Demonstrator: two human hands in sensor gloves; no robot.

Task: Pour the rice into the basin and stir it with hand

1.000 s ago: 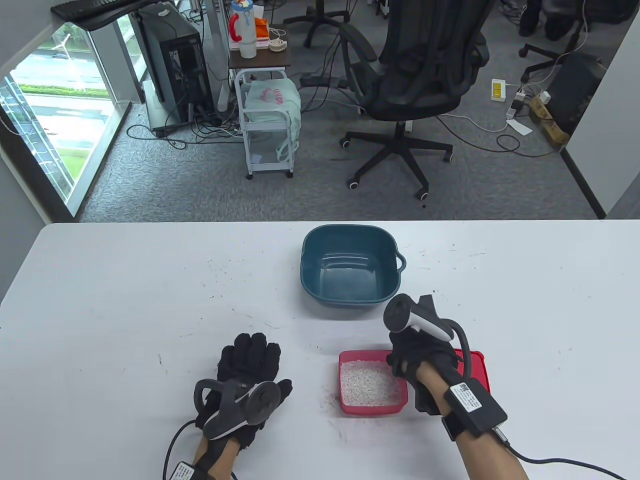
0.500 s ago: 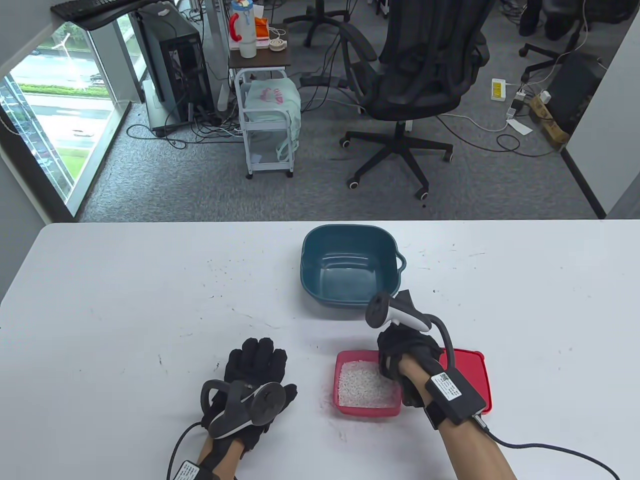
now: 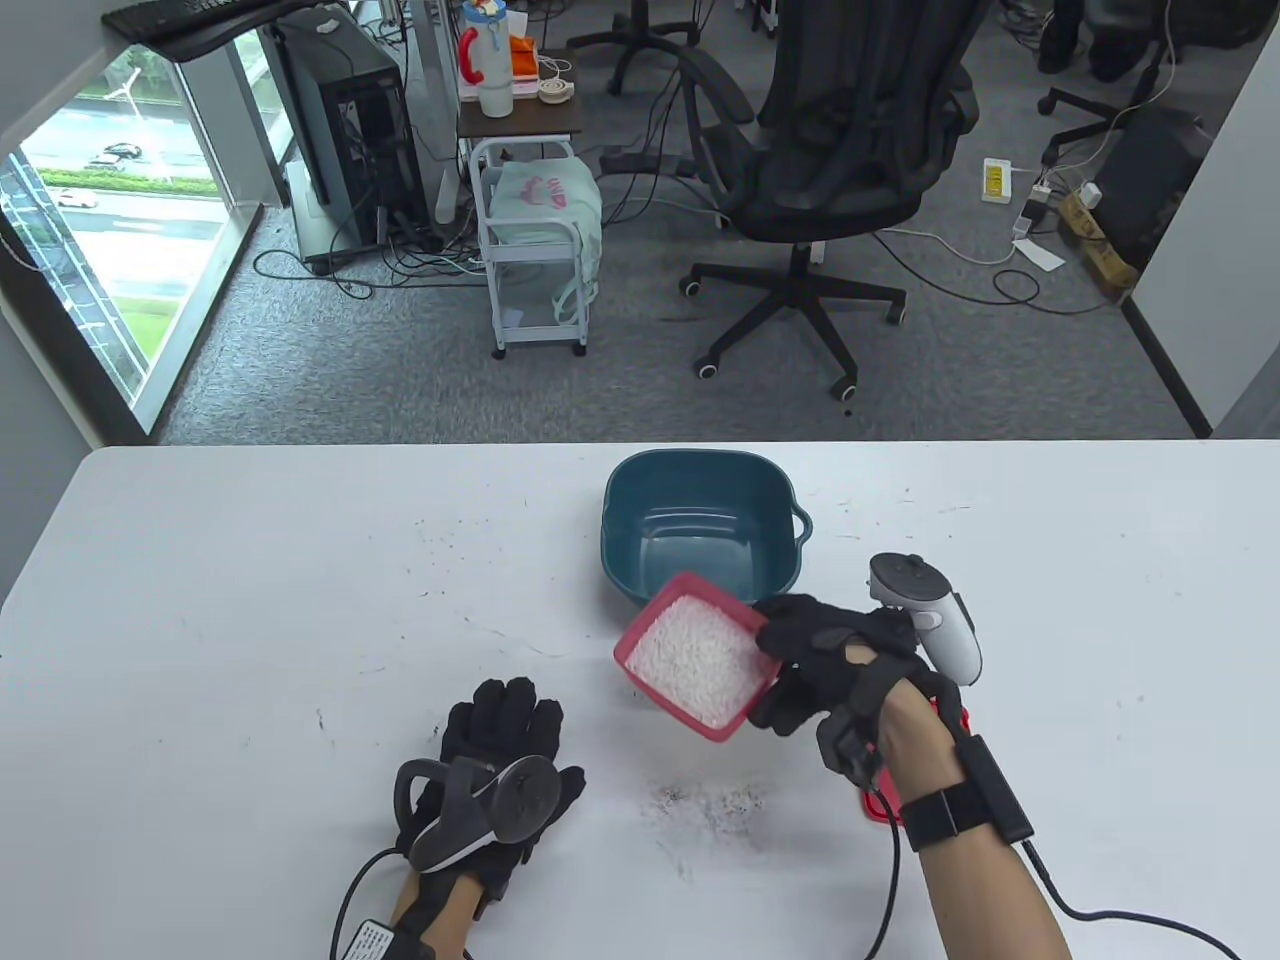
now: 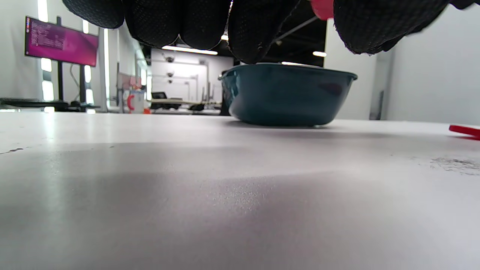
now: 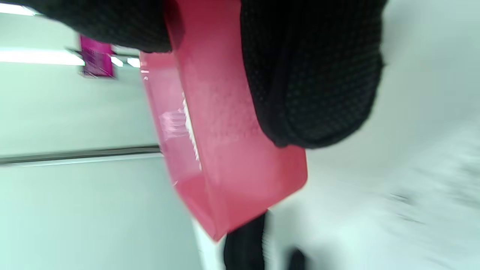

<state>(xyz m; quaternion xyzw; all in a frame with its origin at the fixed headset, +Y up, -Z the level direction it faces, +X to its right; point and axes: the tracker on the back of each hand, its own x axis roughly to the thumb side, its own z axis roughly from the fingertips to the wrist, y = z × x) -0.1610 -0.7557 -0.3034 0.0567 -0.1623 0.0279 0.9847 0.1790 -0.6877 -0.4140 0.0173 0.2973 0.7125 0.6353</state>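
My right hand (image 3: 812,655) grips a red box (image 3: 692,655) full of white rice (image 3: 695,660) by its right side and holds it in the air, just in front of the teal basin (image 3: 700,528). The basin stands empty near the table's far middle. In the right wrist view the red box (image 5: 221,150) fills the frame, with gloved fingers (image 5: 311,75) wrapped on its wall. My left hand (image 3: 500,765) lies flat on the table at the near left, holding nothing. In the left wrist view the basin (image 4: 287,93) stands ahead beyond my fingertips (image 4: 255,30).
A red lid (image 3: 880,800) lies on the white table (image 3: 250,620) under my right wrist. Dark specks (image 3: 705,800) mark the spot where the box stood. An office chair (image 3: 830,150) and a small cart (image 3: 535,250) stand on the floor beyond the table.
My right hand has lifted the red box of rice off the table and carried it up toward the basin, turning the wrist. The left hand has stayed flat.
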